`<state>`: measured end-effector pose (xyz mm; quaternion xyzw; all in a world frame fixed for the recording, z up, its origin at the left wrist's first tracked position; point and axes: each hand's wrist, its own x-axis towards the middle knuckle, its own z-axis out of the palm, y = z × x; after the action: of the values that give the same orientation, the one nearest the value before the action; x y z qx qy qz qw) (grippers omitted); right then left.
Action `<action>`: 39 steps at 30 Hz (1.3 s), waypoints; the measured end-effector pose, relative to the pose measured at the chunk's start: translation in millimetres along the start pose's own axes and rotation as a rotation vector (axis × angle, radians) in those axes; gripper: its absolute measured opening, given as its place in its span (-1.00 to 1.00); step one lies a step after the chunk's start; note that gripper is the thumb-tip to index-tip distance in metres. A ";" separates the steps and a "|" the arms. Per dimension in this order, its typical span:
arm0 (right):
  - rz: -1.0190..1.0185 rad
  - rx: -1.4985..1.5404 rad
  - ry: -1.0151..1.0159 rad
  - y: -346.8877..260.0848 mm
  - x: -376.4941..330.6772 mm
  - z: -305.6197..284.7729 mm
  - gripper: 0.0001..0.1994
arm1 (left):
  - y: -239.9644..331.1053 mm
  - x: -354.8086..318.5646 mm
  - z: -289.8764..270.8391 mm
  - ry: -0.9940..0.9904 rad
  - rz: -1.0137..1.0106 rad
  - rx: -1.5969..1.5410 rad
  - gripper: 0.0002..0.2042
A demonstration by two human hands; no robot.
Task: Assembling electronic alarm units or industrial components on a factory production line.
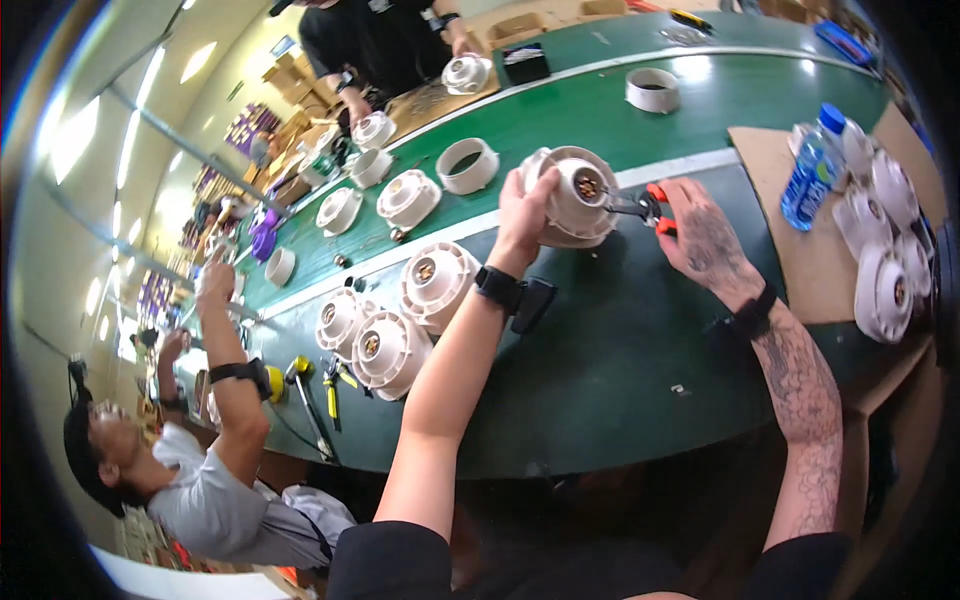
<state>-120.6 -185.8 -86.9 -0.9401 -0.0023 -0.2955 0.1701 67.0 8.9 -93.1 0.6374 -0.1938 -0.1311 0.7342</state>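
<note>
My left hand [527,212] grips a round white plastic housing [582,232] by its left side, above the table. In the housing's raised centre is a dark opening with copper-coloured parts. My right hand [706,238] is closed on red-handled pliers [649,207], whose jaws point left at the rim of that opening. Whether the jaws touch anything there is too small to tell. Left of my left forearm, several similar white housings [440,285] stand together on the table with copper-coloured centres facing up.
A green conveyor belt [560,110] carries white rings and housings beyond the dark table [620,380]. On cardboard [765,200] at right are a blue-capped bottle [815,168] and more housings. Yellow-handled pliers [332,395] lie left. Co-workers work at left [220,510] and across the belt [375,45].
</note>
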 end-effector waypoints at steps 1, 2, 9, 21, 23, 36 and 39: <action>0.013 -0.036 0.016 2.6 -0.2 -3.4 -0.49 | 4.1 -3.9 6.1 0.006 0.042 0.034 -0.57; 0.038 -0.039 0.021 4.7 -1.3 -5.8 -0.49 | 7.5 -8.7 13.4 0.018 0.059 0.059 -0.56; 0.076 -0.315 0.060 11.6 -6.4 0.7 -0.34 | 12.5 -29.2 36.3 0.016 0.214 0.212 -0.54; 0.100 -0.229 -0.018 8.4 1.5 -3.9 -0.46 | 30.1 -47.0 64.8 0.074 0.481 0.604 -0.51; 0.110 -0.261 0.050 16.3 -5.7 2.0 -0.50 | 30.7 -50.0 72.7 0.081 0.477 0.669 -0.56; 0.262 -0.124 -0.446 -23.9 -1.1 -34.9 -0.31 | 51.5 -59.4 54.4 -0.052 0.426 0.771 -0.48; 0.295 -0.059 -0.558 -25.8 -0.3 -38.2 -0.31 | 54.4 -60.7 52.3 -0.077 0.400 0.785 -0.48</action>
<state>-144.8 -173.8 -49.5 -0.9796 0.0960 0.0015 0.1766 -13.6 -2.3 -40.7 0.8125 -0.3757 0.0732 0.4397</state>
